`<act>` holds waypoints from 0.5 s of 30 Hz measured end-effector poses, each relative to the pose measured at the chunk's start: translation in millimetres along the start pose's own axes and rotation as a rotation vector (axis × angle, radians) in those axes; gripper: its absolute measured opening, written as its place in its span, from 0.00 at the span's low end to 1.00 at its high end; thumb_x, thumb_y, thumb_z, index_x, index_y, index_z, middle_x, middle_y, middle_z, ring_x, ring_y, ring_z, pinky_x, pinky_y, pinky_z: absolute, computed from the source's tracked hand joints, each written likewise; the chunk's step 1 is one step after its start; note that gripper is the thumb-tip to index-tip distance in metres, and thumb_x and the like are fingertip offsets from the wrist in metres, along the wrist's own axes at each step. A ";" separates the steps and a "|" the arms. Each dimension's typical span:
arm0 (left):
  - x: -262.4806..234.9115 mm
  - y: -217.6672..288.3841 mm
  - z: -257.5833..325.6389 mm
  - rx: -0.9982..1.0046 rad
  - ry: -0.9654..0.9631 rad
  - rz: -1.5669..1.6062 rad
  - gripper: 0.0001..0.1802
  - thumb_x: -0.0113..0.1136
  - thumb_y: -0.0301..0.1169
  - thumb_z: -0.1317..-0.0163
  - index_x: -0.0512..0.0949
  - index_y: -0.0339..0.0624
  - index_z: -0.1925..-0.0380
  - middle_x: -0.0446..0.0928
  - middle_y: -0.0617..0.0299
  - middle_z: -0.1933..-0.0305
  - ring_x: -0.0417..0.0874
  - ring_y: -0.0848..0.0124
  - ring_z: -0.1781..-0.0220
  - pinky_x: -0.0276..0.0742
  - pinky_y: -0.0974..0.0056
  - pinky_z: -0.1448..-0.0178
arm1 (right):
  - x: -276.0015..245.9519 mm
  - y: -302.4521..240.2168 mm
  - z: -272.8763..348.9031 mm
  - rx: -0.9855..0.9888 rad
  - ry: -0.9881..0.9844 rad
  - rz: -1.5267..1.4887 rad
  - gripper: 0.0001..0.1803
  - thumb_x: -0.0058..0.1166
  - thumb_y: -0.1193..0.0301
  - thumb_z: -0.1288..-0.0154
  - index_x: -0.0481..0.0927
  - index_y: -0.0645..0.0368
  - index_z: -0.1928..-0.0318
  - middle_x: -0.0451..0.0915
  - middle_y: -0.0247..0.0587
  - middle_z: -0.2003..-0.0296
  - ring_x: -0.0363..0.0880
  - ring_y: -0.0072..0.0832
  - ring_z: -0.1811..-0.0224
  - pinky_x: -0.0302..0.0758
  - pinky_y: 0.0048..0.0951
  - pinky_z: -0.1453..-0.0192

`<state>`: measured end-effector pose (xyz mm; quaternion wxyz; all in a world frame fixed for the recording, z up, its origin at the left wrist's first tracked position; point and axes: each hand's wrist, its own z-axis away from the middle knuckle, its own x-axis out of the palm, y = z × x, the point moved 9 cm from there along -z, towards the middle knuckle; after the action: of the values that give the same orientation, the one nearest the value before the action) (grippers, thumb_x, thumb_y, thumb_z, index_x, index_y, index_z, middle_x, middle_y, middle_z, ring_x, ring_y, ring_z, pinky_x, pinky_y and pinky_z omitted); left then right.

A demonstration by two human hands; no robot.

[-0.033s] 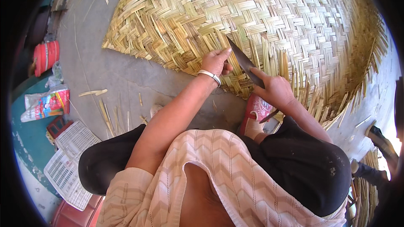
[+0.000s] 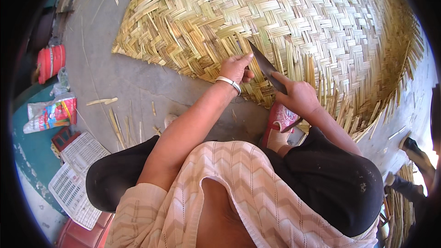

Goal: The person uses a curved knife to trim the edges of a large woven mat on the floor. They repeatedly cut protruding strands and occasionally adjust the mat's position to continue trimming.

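Note:
A large mat (image 2: 303, 23) woven from flat pale yellow-green strips spreads over the floor ahead of me, its near edge bristling with loose strip ends. My right hand (image 2: 299, 98) is wrapped round a dark knife (image 2: 265, 65), whose long blade points up and left over the mat; the back end of its handle shows below my wrist. Just left of the blade, my left hand (image 2: 235, 69) is closed at the mat's near edge, fingers curled and thumb stretched towards the blade. What those fingers pinch, if anything, is hidden.
My red shoe (image 2: 281, 118) stands under the mat's near edge. Cut strips (image 2: 115, 126) lie on the grey floor at left, near a white plastic basket (image 2: 76, 179), a colourful bag (image 2: 50, 113) and a red roll (image 2: 51, 63). At far right are another person's legs (image 2: 415, 156) and a strip bundle (image 2: 402, 202).
My right hand and the knife have shifted very slightly to the left. The other person's legs at the far right have moved a little. My left hand and the mat look the same.

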<state>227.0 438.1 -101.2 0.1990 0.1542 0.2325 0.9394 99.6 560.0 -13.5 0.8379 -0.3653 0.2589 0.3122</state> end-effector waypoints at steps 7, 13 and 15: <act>-3.2 -14.2 3.4 -0.187 0.079 0.014 0.13 0.67 0.39 0.37 0.73 0.48 0.68 0.71 0.70 0.77 0.76 0.77 0.82 0.74 0.70 0.82 | 1.8 -1.2 -10.2 0.007 0.010 -0.024 0.35 0.54 0.61 0.43 0.68 0.36 0.32 0.83 0.53 0.72 0.83 0.49 0.66 0.79 0.50 0.57; -3.3 3.5 -9.3 -0.022 0.158 -0.051 0.22 0.66 0.44 0.37 0.77 0.34 0.56 0.79 0.60 0.75 0.80 0.73 0.84 0.76 0.68 0.83 | -2.3 -7.3 -8.5 0.023 -0.037 0.049 0.34 0.53 0.60 0.41 0.67 0.35 0.31 0.83 0.51 0.70 0.84 0.48 0.65 0.80 0.49 0.57; -6.0 5.0 -10.4 -0.024 0.130 -0.107 0.23 0.67 0.45 0.38 0.79 0.32 0.59 0.80 0.59 0.75 0.80 0.73 0.85 0.76 0.68 0.83 | -4.3 -9.4 -7.6 0.038 -0.068 0.100 0.33 0.52 0.59 0.40 0.67 0.34 0.31 0.84 0.50 0.68 0.84 0.48 0.64 0.80 0.48 0.57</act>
<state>226.7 427.4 -108.6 0.2353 0.0779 0.2417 0.9382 101.8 547.6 -11.0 0.8362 -0.3253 0.2542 0.3609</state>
